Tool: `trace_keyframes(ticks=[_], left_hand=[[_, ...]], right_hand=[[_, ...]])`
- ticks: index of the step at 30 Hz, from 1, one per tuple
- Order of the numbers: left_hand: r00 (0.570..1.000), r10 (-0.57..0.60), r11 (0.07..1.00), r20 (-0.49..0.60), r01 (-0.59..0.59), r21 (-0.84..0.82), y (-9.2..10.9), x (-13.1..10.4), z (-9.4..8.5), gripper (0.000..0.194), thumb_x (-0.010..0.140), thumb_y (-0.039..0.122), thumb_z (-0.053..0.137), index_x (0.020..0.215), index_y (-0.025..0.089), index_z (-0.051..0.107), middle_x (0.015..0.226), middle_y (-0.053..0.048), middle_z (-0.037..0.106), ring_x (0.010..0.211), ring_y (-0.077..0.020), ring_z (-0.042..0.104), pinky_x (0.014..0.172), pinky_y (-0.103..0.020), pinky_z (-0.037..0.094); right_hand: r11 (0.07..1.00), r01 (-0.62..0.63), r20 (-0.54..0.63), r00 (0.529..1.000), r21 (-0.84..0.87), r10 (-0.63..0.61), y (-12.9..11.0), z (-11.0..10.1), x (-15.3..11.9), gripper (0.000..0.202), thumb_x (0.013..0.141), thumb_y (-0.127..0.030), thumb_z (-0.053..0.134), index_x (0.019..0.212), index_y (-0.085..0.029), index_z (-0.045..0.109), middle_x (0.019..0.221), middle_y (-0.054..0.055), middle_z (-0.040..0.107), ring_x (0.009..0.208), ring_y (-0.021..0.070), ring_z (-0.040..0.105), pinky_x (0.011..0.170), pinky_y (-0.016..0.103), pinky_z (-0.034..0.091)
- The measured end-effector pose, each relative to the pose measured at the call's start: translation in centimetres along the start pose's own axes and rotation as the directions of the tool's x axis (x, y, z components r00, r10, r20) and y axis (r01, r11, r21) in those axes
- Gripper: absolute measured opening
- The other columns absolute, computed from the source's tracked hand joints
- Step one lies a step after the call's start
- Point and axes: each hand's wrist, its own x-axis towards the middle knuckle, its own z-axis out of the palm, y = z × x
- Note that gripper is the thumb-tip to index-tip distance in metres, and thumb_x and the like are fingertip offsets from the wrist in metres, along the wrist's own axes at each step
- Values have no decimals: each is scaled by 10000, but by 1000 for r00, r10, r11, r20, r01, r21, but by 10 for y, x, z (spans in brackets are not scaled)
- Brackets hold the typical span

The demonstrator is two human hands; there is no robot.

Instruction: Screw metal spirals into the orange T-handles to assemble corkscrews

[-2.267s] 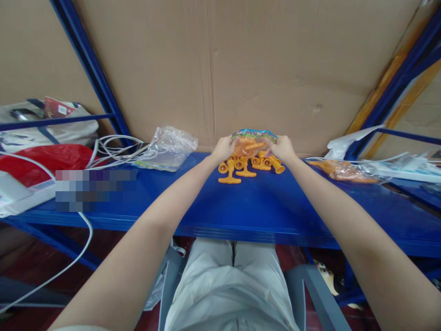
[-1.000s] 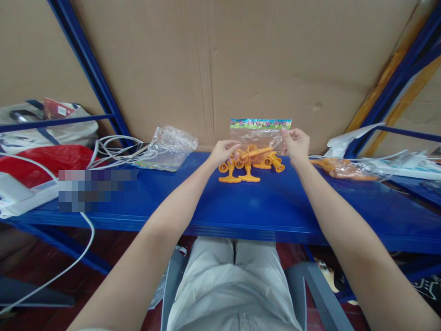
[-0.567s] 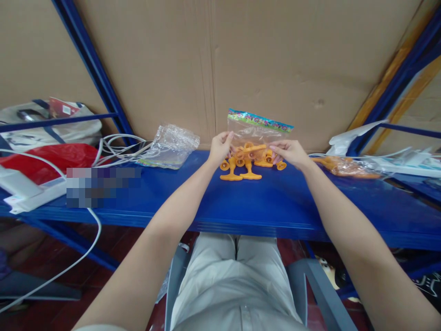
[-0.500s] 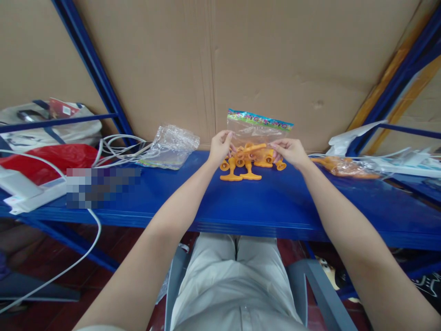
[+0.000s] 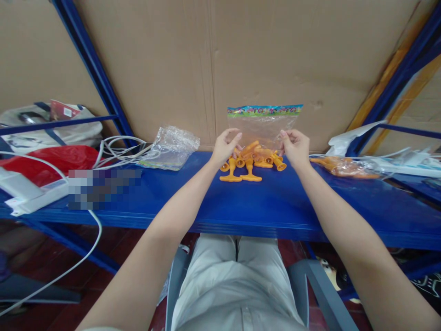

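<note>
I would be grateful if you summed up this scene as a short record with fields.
left hand: at the left side of the clear bag; exact grip unclear
right hand: pinching the bag's right side
bag: upright, colourful printed strip along its top
orange pieces: clustered at the bag's lower part, some T-shaped; how many are inside is unclear
surface: blue table
beyond the left hand: another clear bag, white cables
beyond the right hand: plastic-wrapped orange items
backdrop: brown cardboard
</note>
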Motion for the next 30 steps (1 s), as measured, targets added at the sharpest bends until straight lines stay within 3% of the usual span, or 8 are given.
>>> trace_keyframes(ticks=[3, 5, 13, 17, 19, 23, 30], left_hand=[[989, -65, 998, 135, 61, 30, -2, -5, 0, 436, 960, 485, 679, 1249, 158, 681, 698, -35, 736, 518, -138, 674, 534, -229, 535], [984, -91, 995, 150, 86, 41, -4, -5, 2, 369, 968, 461, 674, 1137, 138, 730, 678, -39, 735, 508, -137, 668, 520, -228, 527], [999, 0, 999, -33, -2, -53, 3, -1, 6, 474, 998, 579, 571, 983, 141, 752, 563, -5, 675, 430, -94, 600, 462, -186, 435], [991, -30, 990, -128, 12, -139, 6, 0, 8, 526, 961, 650, 577, 806, 160, 691, 538, -2, 643, 411, -87, 588, 440, -182, 408], [984, -64, 984, -168, 35, -174, 7, 0, 9, 525, 955, 654, 586, 771, 168, 661, 537, -1, 637, 419, -91, 596, 439, -182, 409], [971, -126, 974, -202, 83, -211, 7, 1, 8, 497, 965, 639, 585, 779, 181, 637, 540, 11, 630, 429, -95, 604, 446, -178, 415], [969, -175, 964, -174, 132, -229, 10, 0, 6, 485, 938, 617, 646, 729, 183, 585, 488, 22, 584, 397, -101, 579, 438, -182, 404]], right_hand=[[1000, -10, 8, 1000, 11, 10, -2, 1, -1, 495, 819, -745, 667, 842, -250, 662, 581, -24, 570, 506, 171, 590, 527, 325, 516], [1000, -8, 15, 1000, 14, 7, -4, 2, -2, 509, 808, -753, 670, 864, -247, 686, 573, -27, 575, 477, 163, 572, 511, 323, 512], [996, 72, -24, 997, 53, -71, -6, -2, -3, 591, 877, -750, 603, 1109, -229, 755, 622, 24, 664, 576, 223, 688, 550, 360, 572], [994, 59, 53, 997, 87, -64, -2, -3, 2, 609, 872, -714, 655, 1228, -224, 722, 639, 30, 691, 591, 227, 708, 561, 352, 583], [995, 5, 148, 989, 95, -19, 0, -2, 3, 585, 829, -669, 739, 1189, -208, 723, 585, 14, 666, 514, 208, 671, 516, 330, 561], [989, -127, 283, 954, 76, 100, -3, 3, -1, 414, 778, -556, 834, 904, -181, 714, 483, -5, 603, 395, 178, 590, 437, 300, 513], [990, -132, 223, 968, 54, 117, -15, 4, -8, 353, 803, -505, 814, 728, -201, 650, 417, -32, 545, 367, 160, 560, 418, 267, 481]])
